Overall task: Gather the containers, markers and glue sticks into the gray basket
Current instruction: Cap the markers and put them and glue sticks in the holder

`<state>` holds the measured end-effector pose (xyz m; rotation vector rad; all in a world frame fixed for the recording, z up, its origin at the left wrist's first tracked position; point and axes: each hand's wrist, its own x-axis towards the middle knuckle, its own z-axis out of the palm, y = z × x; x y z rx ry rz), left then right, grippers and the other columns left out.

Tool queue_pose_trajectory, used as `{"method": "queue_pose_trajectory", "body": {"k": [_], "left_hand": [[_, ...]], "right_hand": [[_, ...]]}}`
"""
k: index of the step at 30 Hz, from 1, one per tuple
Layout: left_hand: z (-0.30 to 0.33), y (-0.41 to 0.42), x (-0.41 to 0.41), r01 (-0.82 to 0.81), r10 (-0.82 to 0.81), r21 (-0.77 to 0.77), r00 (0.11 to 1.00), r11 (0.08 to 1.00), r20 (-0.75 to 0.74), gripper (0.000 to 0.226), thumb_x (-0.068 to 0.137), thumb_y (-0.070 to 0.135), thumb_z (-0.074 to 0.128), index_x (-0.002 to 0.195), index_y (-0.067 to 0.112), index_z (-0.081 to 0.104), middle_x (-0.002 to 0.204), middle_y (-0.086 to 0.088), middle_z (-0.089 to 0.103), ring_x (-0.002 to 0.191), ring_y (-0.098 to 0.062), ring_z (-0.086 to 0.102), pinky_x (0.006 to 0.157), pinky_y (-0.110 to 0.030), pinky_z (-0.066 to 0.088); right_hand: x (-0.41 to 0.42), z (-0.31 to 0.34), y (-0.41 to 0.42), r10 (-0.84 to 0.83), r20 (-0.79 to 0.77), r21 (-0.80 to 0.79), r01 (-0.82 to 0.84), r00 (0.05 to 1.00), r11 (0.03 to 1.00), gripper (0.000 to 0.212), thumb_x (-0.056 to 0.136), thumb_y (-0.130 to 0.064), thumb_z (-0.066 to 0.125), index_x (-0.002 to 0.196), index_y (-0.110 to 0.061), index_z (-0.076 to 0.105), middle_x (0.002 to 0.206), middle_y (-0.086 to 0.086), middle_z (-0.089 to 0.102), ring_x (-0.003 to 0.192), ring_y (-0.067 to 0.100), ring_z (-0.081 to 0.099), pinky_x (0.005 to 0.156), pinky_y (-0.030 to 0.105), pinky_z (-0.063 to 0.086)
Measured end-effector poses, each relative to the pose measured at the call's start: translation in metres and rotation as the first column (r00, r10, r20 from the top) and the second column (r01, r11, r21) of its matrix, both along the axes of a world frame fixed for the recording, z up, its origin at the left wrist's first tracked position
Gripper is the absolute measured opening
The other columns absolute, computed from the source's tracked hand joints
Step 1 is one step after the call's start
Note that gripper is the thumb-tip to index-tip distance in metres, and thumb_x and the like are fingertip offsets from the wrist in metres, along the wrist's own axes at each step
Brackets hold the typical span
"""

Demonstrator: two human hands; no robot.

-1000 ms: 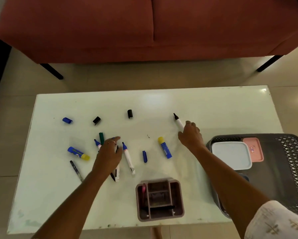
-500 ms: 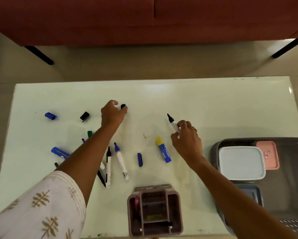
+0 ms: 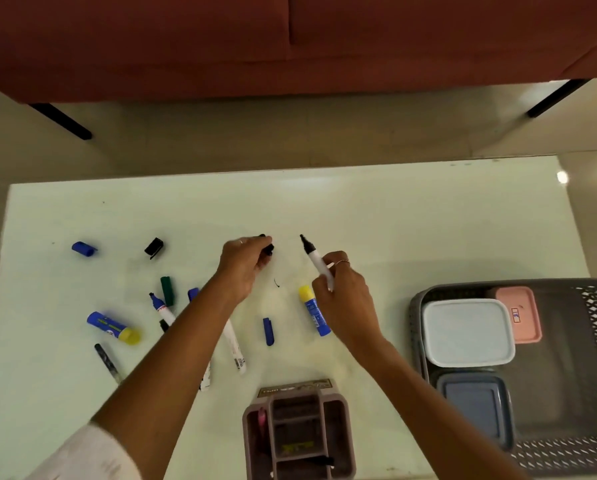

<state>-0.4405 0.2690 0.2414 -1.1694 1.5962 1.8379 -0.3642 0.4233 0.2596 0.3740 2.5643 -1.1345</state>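
Both hands have lifted: the left hand pinches what looks like a black cap, and the right hand grips the marker, tip slanting up-left toward the cap, just beside it.

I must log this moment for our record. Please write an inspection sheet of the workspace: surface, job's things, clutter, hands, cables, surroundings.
Surface: pale table, with a small dark mark between the hands.
Job's things: gray basket at right holds white container, pink container and blue-gray container; two glue sticks and several markers lie on the table.
Clutter: loose blue caps, black cap, desk organizer.
Hands: left hand pinches a black cap; right hand holds an uncapped black marker.
Cables: nothing seen.
Surroundings: red sofa, tiled floor.
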Motion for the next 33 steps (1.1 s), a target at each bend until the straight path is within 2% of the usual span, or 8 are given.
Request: {"method": "queue_pose_trajectory", "body": {"k": [3,8,15,18,21,25,30,33], "left_hand": [[0.013,-0.001,0.021,-0.21,0.204,0.302,0.978,0.93,0.051,0.003,0.088,0.004,0.061,0.086,0.002,0.063,0.082,-0.011,0.066,0.069,-0.014,0.07,0.059,-0.019,0.058],[0.028,-0.003,0.048,-0.189,0.213,0.428,0.977,0.884,-0.01,0.003,0.088,0.009,0.061,0.088,0.011,0.064,0.074,-0.004,0.071,0.066,-0.011,0.07,0.065,-0.023,0.059],[0.046,-0.004,0.066,-0.025,0.069,0.321,0.989,0.947,-0.127,0.011,0.086,0.015,0.064,0.093,0.022,0.069,0.08,0.002,0.073,0.077,-0.009,0.07,0.067,-0.02,0.056],[0.054,-0.005,0.072,0.044,0.009,0.278,0.983,0.96,-0.186,0.013,0.087,0.015,0.064,0.096,0.023,0.068,0.085,0.001,0.071,0.085,-0.012,0.067,0.073,-0.022,0.054],[0.061,-0.003,0.077,0.102,-0.06,0.163,0.968,0.981,-0.245,0.012,0.088,0.016,0.063,0.099,0.02,0.067,0.091,-0.003,0.071,0.091,-0.017,0.068,0.079,-0.026,0.056],[0.072,-0.004,0.088,0.122,-0.1,0.069,0.959,0.99,-0.265,0.011,0.092,0.015,0.058,0.1,0.012,0.064,0.092,-0.009,0.071,0.088,-0.02,0.07,0.073,-0.024,0.059],[0.085,-0.007,0.099,0.113,-0.112,-0.011,0.965,0.994,-0.235,0.003,0.091,0.015,0.06,0.091,0.015,0.064,0.096,-0.013,0.071,0.085,-0.021,0.071,0.069,-0.023,0.06],[0.088,-0.003,0.105,0.116,-0.12,-0.031,0.969,0.993,-0.216,0.012,0.09,0.016,0.061,0.099,0.009,0.063,0.098,-0.015,0.07,0.087,-0.024,0.07,0.071,-0.025,0.06]], "right_hand": [[0.019,0.013,-0.012,0.034,-0.007,-0.089,-0.035,0.999,0.995,0.009,0.092,-0.019,0.045,0.099,-0.025,0.043,0.064,-0.007,0.05,0.046,0.007,0.043,0.042,0.018,0.03],[0.045,0.022,-0.028,0.085,0.001,-0.085,-0.085,0.996,0.993,0.011,0.098,-0.025,0.044,0.106,-0.02,0.046,0.066,-0.012,0.047,0.048,0.004,0.044,0.042,0.011,0.03],[0.053,0.034,-0.039,0.023,-0.028,-0.079,-0.025,0.999,0.997,0.015,0.099,-0.028,0.042,0.109,-0.018,0.046,0.069,-0.003,0.054,0.05,0.007,0.046,0.045,0.018,0.034],[0.057,0.042,-0.042,0.016,-0.028,-0.057,-0.018,0.999,0.998,0.016,0.1,-0.028,0.042,0.11,-0.017,0.047,0.071,-0.002,0.056,0.051,0.008,0.047,0.046,0.017,0.034],[0.059,0.05,-0.048,-0.007,0.006,-0.057,0.008,1.0,0.998,0.02,0.1,-0.032,0.04,0.108,-0.015,0.046,0.076,0.001,0.058,0.054,0.009,0.05,0.049,0.017,0.037],[0.067,0.065,-0.058,-0.047,0.016,-0.036,0.047,0.999,0.998,0.012,0.099,-0.032,0.041,0.095,-0.021,0.039,0.075,0.003,0.057,0.052,0.008,0.046,0.047,0.014,0.03],[0.073,0.083,-0.06,0.022,0.013,0.056,-0.022,1.0,0.998,0.014,0.099,-0.022,0.043,0.11,-0.013,0.046,0.083,0.01,0.062,0.061,0.023,0.055,0.052,0.03,0.04],[0.077,0.086,-0.057,0.045,0.003,0.155,-0.045,0.999,0.987,0.02,0.099,-0.022,0.043,0.117,-0.014,0.045,0.082,0.006,0.061,0.059,0.022,0.053,0.045,0.023,0.031]]}}
